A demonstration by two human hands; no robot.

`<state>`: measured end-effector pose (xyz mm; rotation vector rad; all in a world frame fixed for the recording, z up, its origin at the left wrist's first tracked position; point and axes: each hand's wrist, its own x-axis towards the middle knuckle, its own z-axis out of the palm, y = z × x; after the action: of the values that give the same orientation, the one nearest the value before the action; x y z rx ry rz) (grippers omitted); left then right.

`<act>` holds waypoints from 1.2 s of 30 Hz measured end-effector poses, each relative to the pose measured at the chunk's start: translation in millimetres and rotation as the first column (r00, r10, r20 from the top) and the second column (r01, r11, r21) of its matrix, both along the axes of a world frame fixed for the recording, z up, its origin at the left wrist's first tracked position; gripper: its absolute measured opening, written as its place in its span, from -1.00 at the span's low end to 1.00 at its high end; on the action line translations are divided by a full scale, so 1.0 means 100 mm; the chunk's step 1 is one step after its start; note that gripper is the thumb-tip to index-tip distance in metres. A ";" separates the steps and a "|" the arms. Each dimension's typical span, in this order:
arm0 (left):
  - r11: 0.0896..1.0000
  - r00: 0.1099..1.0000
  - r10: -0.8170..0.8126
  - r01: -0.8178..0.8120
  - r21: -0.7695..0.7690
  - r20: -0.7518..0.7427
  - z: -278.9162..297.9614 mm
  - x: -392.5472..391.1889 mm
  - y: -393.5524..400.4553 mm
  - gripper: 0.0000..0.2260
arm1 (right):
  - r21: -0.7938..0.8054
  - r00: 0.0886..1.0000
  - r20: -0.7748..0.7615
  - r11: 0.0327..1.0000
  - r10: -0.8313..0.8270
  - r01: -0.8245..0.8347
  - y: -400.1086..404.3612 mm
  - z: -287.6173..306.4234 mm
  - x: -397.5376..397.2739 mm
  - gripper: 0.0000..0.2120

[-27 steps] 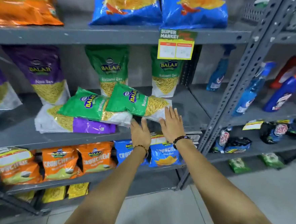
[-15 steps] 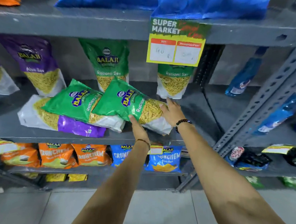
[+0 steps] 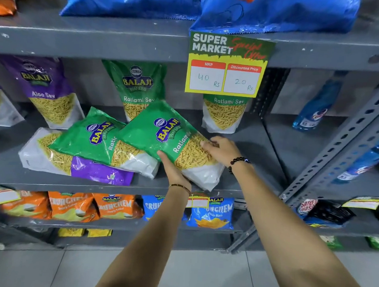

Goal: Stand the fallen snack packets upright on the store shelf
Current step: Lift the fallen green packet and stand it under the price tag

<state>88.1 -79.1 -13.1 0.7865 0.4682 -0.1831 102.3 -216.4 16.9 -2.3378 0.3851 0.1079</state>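
Three packets lie fallen on the middle grey shelf [image 3: 250, 152]. The rightmost green Ratlami Sev packet [image 3: 169, 135] is tilted, its top end raised to the left. My left hand [image 3: 173, 171] grips its lower edge from beneath and my right hand [image 3: 222, 151] holds its right side. A second green packet [image 3: 99, 141] lies flat to the left, overlapping a purple Aloo Sev packet [image 3: 92, 170] beneath it. Upright at the back stand a green packet [image 3: 136, 88], another green one [image 3: 224, 114] and a purple one [image 3: 46, 90].
A yellow price tag [image 3: 227, 65] hangs from the upper shelf edge over the right upright packet. Blue bags sit above, orange and blue Crunchem bags [image 3: 210, 212] below. A slotted steel post [image 3: 341, 142] and blue spray bottles [image 3: 316, 107] stand to the right.
Both hands went from resting by the packet's white end to gripping it. The packet's left end has lifted off the others. The camera moved closer.
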 end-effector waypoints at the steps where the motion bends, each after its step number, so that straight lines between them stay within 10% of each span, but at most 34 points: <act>1: 0.999 0.999 -0.032 0.032 0.014 0.007 0.01 -0.01 0.04 -0.36 | 0.055 1.000 0.014 0.998 -0.024 0.023 -0.02 0.01 -0.05 -0.40; 5: 0.987 0.992 -0.128 0.128 0.101 -0.010 -0.06 -0.01 0.28 -0.20 | 0.388 0.997 0.062 0.922 -0.052 0.024 -0.02 0.03 -0.26 -0.61; 14: 0.928 0.927 -0.360 0.344 0.146 0.105 0.30 -0.35 0.74 -0.37 | 0.927 0.997 -0.008 0.375 -0.072 0.034 0.23 -0.04 -0.80 -0.70; 26: 0.896 0.857 -0.440 0.440 0.064 0.267 0.74 -0.59 1.05 -0.48 | 0.912 0.969 0.247 0.335 0.008 -0.236 0.28 0.39 -1.12 -0.43; 36: 0.841 0.822 -0.541 0.533 0.092 0.176 0.44 -0.35 0.63 -0.56 | 0.932 0.960 0.053 0.359 -0.277 0.052 0.05 0.07 -1.05 -0.69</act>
<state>53.2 -16.0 30.7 0.9535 0.0484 -0.6211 -2.3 -211.3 24.2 -1.1166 0.3250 -0.0243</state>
